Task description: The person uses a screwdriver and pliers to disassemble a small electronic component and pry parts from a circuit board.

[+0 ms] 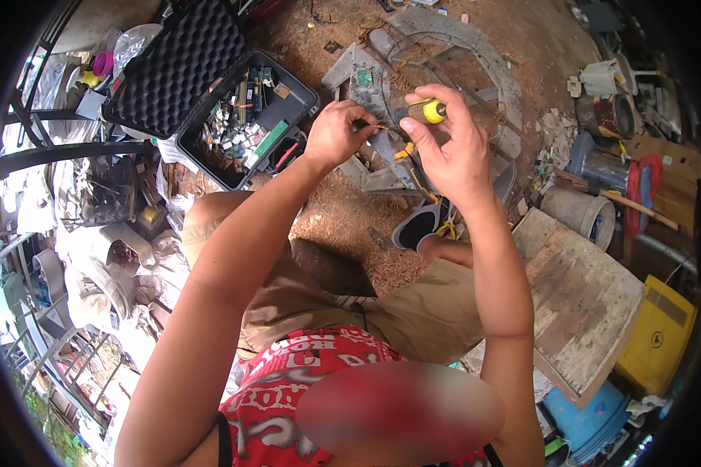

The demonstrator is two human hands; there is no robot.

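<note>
My left hand (339,132) is closed in a pinch, thumb and forefinger together over a grey stone-like block. A tiny thin piece shows at its fingertips, too small to name. Just to the right, my right hand (453,144) grips a screwdriver (428,111) by its stubby yellow and black handle, between thumb and fingers. Its tip points toward the left hand and is hard to make out. Below the two hands lies a yellow-handled hand tool (404,152), partly over the block. A small green circuit board (364,77) rests on the grey surface beyond my left hand.
Left of my hands, an open black case (294,92) with a foam-lined lid (181,66) holds many small electronic parts. A round grey metal frame (500,62) lies ahead on the dirt floor. To the right are a bucket (572,212), a worn board (572,300) and a yellow panel (656,335).
</note>
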